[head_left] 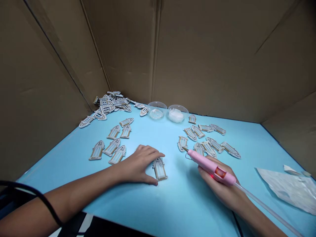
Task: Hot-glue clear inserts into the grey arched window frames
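My left hand (143, 164) rests on the blue tabletop with thumb and fingers spread about a small arched window-shaped piece (160, 169), white with gold-brown edges. Its index finger reaches across the piece's top and the thumb lies by its lower left corner. My right hand (222, 184) is wrapped round a pink hot glue gun (207, 164) whose red light glows. A clear glue stick (264, 207) runs out of its back. In the picture, the metal nozzle points left, beside another arched piece (183, 142); I cannot tell whether they touch.
Several arched pieces lie at left (113, 147) and at right (208, 148). A heaped pile (111, 103) fills the back left corner. Two clear plastic tubs (178, 108) stand by the cardboard wall (197, 59). A crumpled white sheet (286, 187) lies at right; a black cable (32, 191) crosses my left forearm.
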Demonstrator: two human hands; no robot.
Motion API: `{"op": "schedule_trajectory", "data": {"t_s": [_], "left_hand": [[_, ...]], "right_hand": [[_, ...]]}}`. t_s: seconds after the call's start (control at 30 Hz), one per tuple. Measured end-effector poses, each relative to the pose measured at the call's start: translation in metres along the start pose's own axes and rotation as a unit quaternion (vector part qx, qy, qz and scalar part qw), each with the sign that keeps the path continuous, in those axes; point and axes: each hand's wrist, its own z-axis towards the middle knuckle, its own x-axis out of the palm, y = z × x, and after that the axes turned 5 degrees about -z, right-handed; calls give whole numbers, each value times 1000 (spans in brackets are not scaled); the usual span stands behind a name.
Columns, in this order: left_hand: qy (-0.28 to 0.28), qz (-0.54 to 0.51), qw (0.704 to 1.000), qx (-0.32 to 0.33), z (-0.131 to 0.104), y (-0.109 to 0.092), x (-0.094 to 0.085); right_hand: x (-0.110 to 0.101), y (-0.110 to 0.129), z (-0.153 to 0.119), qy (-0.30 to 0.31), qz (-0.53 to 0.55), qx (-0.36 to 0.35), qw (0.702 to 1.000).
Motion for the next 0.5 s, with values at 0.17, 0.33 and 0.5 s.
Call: {"op": "schedule_trajectory", "data": {"t_s": [0.17, 0.33, 0.5], "left_hand": [[14, 52, 998, 24, -3, 0, -6], [-21, 89, 995, -32, -3, -3, -5], [-9, 78, 997, -18, -2, -7, 1]], "right_hand": [[0, -3, 0, 9, 5, 25, 1000], [2, -1, 1, 9, -4, 25, 1000], [3, 0, 1, 3, -3, 24, 1000]]}}
